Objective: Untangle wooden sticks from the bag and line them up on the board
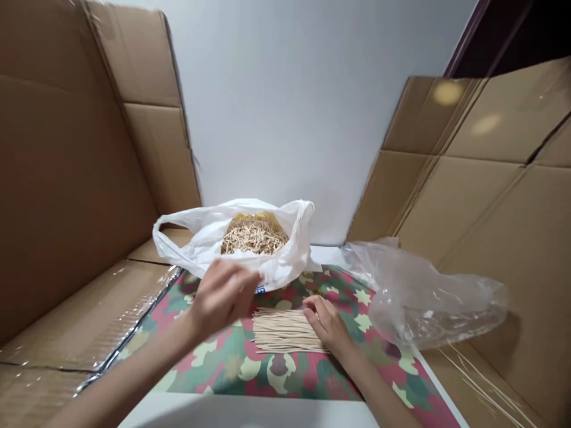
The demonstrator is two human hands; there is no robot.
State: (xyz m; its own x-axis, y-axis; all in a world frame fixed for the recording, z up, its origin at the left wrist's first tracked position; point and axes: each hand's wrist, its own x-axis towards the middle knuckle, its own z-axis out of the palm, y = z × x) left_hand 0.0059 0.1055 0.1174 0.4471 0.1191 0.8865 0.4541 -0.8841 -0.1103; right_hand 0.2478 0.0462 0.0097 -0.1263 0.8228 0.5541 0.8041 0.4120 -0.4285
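Head view: sticks [285, 330] are best squared by right hand [329, 324], fingers laid flat together; grip of left hand [222, 299] can't be told, too blurry

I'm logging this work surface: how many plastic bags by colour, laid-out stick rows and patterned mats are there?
White plastic bag: 1
Clear plastic bag: 1
Row of long sticks: 1
Camouflage mat: 1
Total: 4

Soft, fairly bright indoor light falls from above, leaving two pale glare patches on the right cardboard [447, 92] and a sheen on the tape [134, 291] at left. The clear bag [437, 297] casts a faint shadow rightward. The left hand [220, 297] is motion-blurred, and the edges bow from wide-angle distortion.
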